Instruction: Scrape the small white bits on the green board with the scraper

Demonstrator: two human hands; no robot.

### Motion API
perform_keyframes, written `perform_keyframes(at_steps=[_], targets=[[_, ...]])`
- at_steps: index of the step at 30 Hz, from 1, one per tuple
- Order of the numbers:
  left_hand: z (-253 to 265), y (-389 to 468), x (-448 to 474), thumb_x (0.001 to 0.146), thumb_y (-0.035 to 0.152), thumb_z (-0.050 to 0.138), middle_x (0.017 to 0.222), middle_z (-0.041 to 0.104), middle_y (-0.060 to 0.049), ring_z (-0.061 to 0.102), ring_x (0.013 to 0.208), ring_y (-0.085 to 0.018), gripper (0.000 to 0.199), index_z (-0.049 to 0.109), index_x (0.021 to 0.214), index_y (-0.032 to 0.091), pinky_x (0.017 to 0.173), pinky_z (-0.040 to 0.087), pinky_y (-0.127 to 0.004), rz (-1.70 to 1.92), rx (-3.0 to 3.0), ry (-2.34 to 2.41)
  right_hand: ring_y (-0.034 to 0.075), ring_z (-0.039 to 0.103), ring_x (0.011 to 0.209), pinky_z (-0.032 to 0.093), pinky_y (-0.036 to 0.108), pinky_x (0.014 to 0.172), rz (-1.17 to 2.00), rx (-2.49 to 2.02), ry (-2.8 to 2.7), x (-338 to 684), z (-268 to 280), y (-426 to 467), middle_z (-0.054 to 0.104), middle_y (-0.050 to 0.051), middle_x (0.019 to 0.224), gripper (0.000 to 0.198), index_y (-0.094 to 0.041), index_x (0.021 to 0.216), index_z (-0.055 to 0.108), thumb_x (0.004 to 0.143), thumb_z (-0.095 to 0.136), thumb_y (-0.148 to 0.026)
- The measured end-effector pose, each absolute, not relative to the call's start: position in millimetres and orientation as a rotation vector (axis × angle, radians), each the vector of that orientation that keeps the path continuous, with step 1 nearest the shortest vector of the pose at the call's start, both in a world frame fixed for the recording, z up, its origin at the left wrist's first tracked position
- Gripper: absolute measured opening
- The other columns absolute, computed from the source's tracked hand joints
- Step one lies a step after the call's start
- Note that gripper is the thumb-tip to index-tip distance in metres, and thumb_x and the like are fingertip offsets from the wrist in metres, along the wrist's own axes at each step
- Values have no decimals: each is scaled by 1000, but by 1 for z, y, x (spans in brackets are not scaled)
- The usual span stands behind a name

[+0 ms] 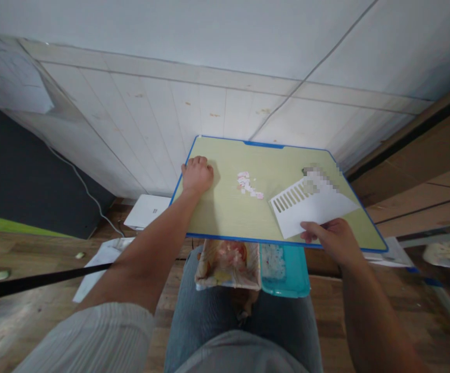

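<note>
On the left part of the pale yellow-green board (225, 217) with a blue rim rests my left hand (197, 175). Its fingers are curled under, and whatever may be inside them is hidden. My right hand (328, 235) pinches the lower edge of a white sheet of paper (310, 210) between thumb and fingers. A row of narrow slots runs along the sheet's upper left side, and its upper right part is blurred out. Between my hands lies a small heap of whitish-pink paper scraps (245, 182).
Below the board's near edge, over my lap, are an open box (228, 285) with reddish contents and a turquoise container (300, 274) holding whitish bits. A white panelled wall (151, 114) stands behind the board. Brown cardboard (423, 171) is at the right, a white box (147, 210) at the left.
</note>
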State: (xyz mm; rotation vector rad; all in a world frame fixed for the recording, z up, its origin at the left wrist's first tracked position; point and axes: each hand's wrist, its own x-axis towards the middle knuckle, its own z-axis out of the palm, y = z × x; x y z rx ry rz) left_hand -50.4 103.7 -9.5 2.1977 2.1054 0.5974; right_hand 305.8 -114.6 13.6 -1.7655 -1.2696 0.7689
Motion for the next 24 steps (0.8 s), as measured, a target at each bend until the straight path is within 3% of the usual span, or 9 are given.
perform_keyframes(at_steps=[4,7,11,20,24], targets=[[-6,102,-50,113,29,41,161,72,-23,59,156,-41,44,72,144,22,128,46,-61,577,2191,2114,26,77,57,63,34,59,676,-1700,-1277,258,22,-60,81,11,65,26,-22,61,79,80,82,-40],[-6,102,-50,113,29,43,161,73,-23,59,155,-41,44,72,144,22,128,47,-61,570,2192,2128,21,77,55,59,28,55,887,-1678,-1251,202,25,-5,85,11,72,18,-19,67,79,85,77,-23],[-6,102,-51,113,28,42,161,73,-23,61,154,-40,44,73,144,20,127,48,-60,555,2210,2131,18,73,48,54,25,48,975,-1687,-1251,162,19,42,85,10,72,15,-17,71,79,85,75,-13],[-4,102,-50,112,26,40,161,72,-25,59,156,-40,47,72,147,16,130,45,-61,552,2207,2123,18,68,41,46,23,40,884,-1807,-1007,217,11,30,78,8,59,13,-18,73,75,84,78,-13],[-2,101,-50,112,26,40,164,70,-27,59,157,-41,49,71,147,15,128,45,-61,545,2197,2114,17,65,40,44,23,38,824,-1740,-944,233,30,14,77,8,59,21,-20,77,72,97,74,-26]])
